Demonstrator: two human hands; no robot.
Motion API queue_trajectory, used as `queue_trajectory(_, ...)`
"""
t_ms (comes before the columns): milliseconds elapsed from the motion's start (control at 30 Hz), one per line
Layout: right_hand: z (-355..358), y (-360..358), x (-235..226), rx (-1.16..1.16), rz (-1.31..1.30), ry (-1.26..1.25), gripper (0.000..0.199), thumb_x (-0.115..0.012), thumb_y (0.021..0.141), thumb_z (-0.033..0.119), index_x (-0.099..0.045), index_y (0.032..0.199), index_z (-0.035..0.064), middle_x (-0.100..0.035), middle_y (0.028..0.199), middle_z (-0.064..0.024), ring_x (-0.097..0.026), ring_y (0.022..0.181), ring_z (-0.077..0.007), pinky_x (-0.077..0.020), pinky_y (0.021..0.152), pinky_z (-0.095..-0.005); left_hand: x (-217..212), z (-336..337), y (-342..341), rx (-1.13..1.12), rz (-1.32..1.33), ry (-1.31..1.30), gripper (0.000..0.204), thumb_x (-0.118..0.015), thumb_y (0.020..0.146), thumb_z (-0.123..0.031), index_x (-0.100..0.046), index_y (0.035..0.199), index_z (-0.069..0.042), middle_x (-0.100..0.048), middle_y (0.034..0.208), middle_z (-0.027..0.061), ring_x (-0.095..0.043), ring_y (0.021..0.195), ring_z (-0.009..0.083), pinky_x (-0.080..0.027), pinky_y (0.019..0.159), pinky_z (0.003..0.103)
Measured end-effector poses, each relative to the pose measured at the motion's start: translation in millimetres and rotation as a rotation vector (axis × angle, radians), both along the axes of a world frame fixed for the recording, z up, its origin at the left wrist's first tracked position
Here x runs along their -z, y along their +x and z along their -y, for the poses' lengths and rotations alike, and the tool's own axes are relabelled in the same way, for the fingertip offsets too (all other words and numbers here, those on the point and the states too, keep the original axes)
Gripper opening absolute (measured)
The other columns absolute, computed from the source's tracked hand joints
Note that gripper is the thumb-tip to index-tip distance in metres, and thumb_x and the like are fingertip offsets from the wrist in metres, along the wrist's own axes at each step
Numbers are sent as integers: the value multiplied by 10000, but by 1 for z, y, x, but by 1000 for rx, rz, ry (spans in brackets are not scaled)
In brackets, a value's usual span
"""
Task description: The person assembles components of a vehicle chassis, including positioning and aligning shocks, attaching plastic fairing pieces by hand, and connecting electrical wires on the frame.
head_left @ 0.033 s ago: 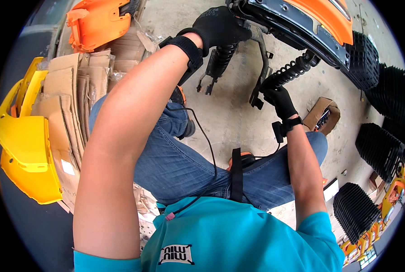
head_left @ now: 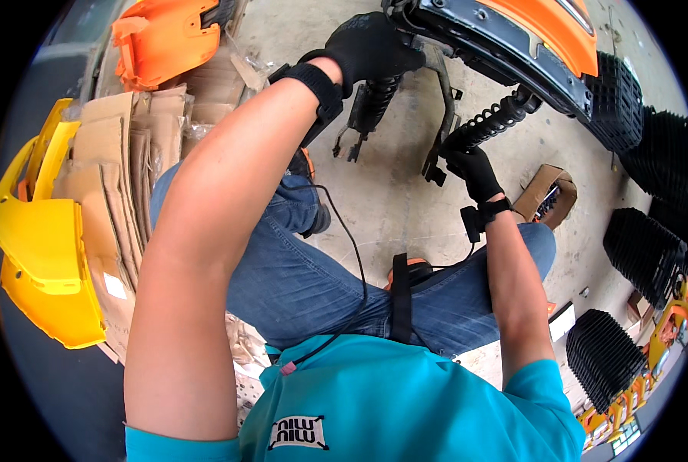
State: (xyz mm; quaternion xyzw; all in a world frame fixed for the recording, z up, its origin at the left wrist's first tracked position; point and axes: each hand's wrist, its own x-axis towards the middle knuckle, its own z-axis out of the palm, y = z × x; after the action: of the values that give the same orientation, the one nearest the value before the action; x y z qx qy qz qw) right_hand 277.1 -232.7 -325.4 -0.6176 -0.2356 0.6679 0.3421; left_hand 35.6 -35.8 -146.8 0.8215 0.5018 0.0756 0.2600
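While the gloved left hand (head_left: 371, 48) is gripping one shock absorber (head_left: 375, 96), seemingly steadying it, the right hand (head_left: 473, 165) is clasping the other spring (head_left: 492, 123).

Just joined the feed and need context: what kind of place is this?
Probably a scooter or motorcycle assembly workshop. Orange body panel with black coil shock absorbers under it, loose yellow panels on flattened cardboard, stacks of black plastic parts, bare concrete floor.
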Motion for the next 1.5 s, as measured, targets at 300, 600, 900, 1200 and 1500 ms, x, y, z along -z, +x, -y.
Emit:
queue_trajectory(300, -1, 6, -2, -34, 112, 28, 243, -720, 844, 215, -687, 1038, 73, -676, 930, -22, -627, 806, -122, -522, 700, -288, -5, -1, 4, 110, 119, -3, 384, -692, 758, -366, -700, 1063, -134, -714, 962, 170, -679, 952, 336, -539, 826, 424)
queue_trajectory(600, -10, 30, -37, -136, 168, 148, 313, -695, 844, 115, -662, 1146, 43, -689, 1007, -16, -604, 844, -87, -493, 744, -246, -18, 2, 4, 39, 14, -66, 397, -676, 754, -382, -700, 1052, -121, -711, 941, 184, -682, 932, 344, -539, 816, 436)
queue_trajectory(900, -28, 32, -70, -84, 319, 352, 383, -715, 840, 99, -619, 1205, 40, -670, 1008, -23, -602, 848, -98, -490, 745, -258, -9, -1, 1, 67, 25, -88, 446, -699, 740, -470, -752, 960, -85, -722, 936, 173, -697, 905, 319, -536, 862, 399)
queue_trajectory(1200, -30, 32, -103, -23, 301, 501, 423, -641, 904, 51, -557, 1317, 16, -620, 1262, -92, -570, 1151, -167, -440, 1005, -306, -13, -1, 3, 33, -11, -47, 458, -735, 702, -428, -751, 1030, -109, -711, 1061, 155, -682, 1005, 303, -535, 887, 397)
queue_trajectory(1500, -52, 38, -125, 121, 292, 562, 351, -599, 936, 52, -581, 1280, -15, -611, 1278, -120, -589, 1154, -196, -473, 997, -333, -11, -24, -9, 249, 161, -351, 718, -864, 632, -339, -629, 1306, -266, -687, 1184, 78, -650, 1067, 260, -517, 910, 413)
